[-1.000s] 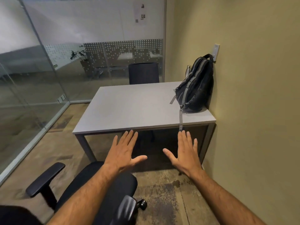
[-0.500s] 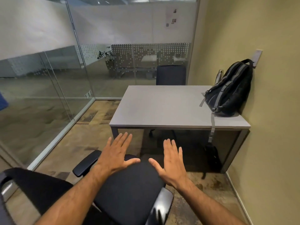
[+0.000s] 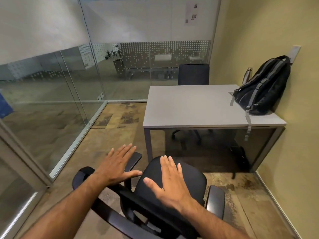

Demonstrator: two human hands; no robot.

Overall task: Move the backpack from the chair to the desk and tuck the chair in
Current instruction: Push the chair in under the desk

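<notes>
Both forearms are bare right down to the wrists (no sleeve, watch or band shows anywhere along them). The left hand (image 3: 115, 167) and the right hand (image 3: 170, 184) wear no gloves and no rings, with nails cut short.

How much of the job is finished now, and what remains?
Done: the backpack stands on the desk, leaning against the wall. In hand: both hands, left hand and right hand, are open above the chair, gripping nothing. Left: the chair is clear of the desk and not yet tucked in.
</notes>
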